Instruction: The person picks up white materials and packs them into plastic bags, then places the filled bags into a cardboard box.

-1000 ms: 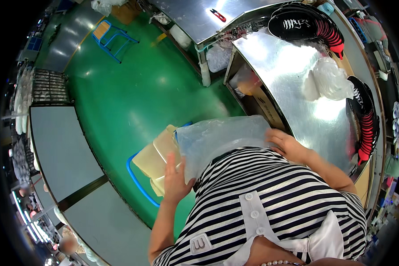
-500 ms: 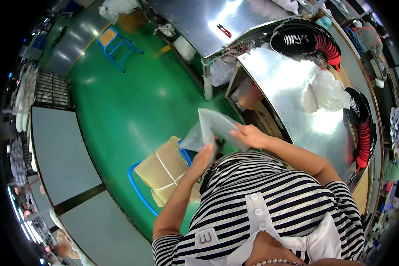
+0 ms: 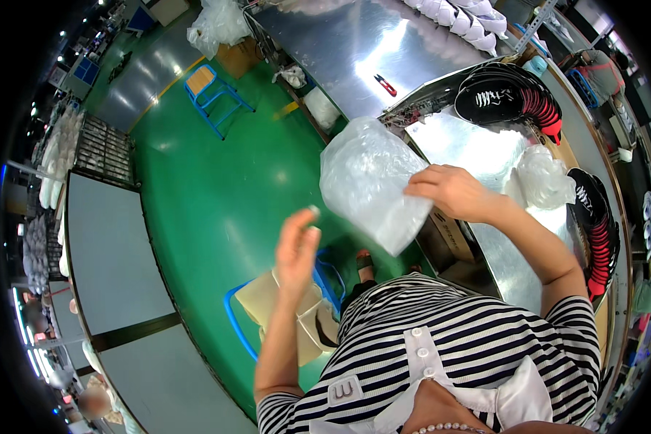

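Note:
A clear plastic bag hangs puffed out in front of me, above the green floor and the edge of the metal workbench. My right hand pinches it at its right side. To the left of the bag, apart from it, my left hand is raised with its fingers spread and nothing in them; it is slightly blurred. Over on the metal workbench, a crumpled heap of clear plastic bags lies beyond my right forearm.
Black and red shoe uppers lie in two rows along the bench's far side. Red snips rest on another metal table. A blue-framed stool stands on the floor; a cushioned blue chair is beside me. Grey-topped tables run left.
My left hand has let go of the bag and moved left. The bag has filled out and swung up and right in my right hand.

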Motion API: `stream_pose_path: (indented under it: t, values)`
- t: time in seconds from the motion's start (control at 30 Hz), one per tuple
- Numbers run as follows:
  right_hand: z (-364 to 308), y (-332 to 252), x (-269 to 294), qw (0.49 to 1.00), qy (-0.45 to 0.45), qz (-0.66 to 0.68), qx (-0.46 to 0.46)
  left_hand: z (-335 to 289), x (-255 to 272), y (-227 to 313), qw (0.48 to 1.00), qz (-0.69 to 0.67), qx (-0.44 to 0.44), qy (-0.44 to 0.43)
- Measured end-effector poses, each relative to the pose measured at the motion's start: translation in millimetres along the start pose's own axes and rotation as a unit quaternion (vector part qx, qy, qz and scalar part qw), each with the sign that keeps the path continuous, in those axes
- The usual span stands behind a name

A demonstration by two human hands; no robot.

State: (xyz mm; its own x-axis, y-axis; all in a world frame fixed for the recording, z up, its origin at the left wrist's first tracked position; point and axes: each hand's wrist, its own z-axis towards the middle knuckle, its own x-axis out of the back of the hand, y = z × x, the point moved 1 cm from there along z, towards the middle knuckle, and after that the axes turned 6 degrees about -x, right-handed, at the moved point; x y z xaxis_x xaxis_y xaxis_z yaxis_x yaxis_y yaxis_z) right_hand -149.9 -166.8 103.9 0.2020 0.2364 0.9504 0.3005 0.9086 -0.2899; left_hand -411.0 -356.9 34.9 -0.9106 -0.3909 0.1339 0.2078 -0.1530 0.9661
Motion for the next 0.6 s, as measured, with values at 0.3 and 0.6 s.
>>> stream_pose_path:
  t: [0.3,0.6]
  values:
    - [-4.1,-33.6,94.6,0.882,-0.389,0.265,-0.04,3.0,-95.0,34.9,0.809,-0.063,0.082,-0.578]
    - [-38.5,-40.0,18.4,0.957,0.026,0.289,-0.03,-84.0,-134.3,-36.7,0.692,-0.116,0.213,-0.68]
